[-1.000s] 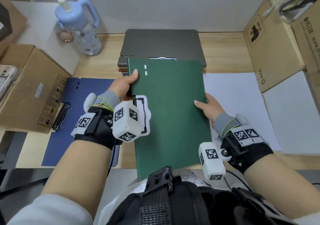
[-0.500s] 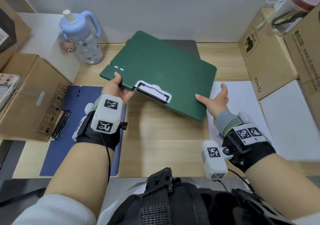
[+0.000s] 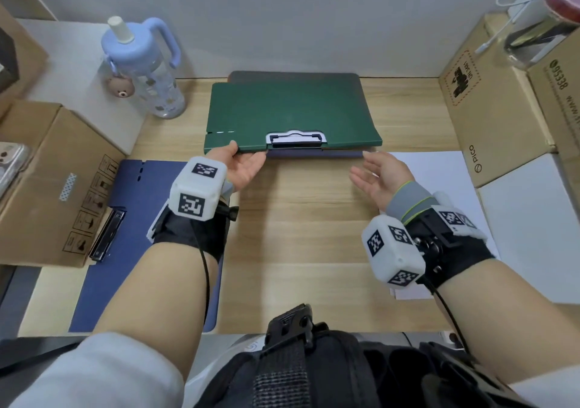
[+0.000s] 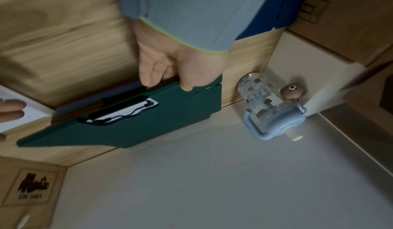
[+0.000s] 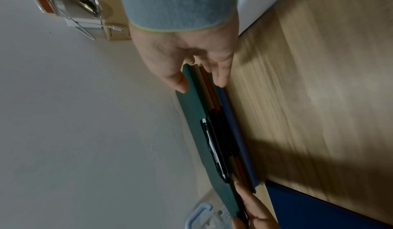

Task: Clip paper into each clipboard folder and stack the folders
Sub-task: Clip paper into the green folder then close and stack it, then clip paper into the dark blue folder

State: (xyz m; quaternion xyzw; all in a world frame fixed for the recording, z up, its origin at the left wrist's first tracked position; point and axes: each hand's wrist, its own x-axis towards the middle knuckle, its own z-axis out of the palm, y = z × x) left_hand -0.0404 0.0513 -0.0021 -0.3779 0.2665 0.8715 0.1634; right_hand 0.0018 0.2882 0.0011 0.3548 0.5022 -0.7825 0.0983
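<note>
Bare wooden counter (image 3: 298, 250) lies open between a person's two forearms. The left hand (image 3: 243, 169) pinches the near edge of a green clipboard folder (image 3: 288, 112), thumb on top, fingers (image 4: 149, 74) beneath. The right hand (image 3: 381, 175) hovers relaxed and empty at the folder's right corner. The green folder tops a stack of folders (image 5: 225, 118) near the back wall. One blue folder (image 3: 135, 250) lies open at left, one white sheet (image 3: 439, 175) at right, one bottle (image 3: 147, 68) behind.
</note>
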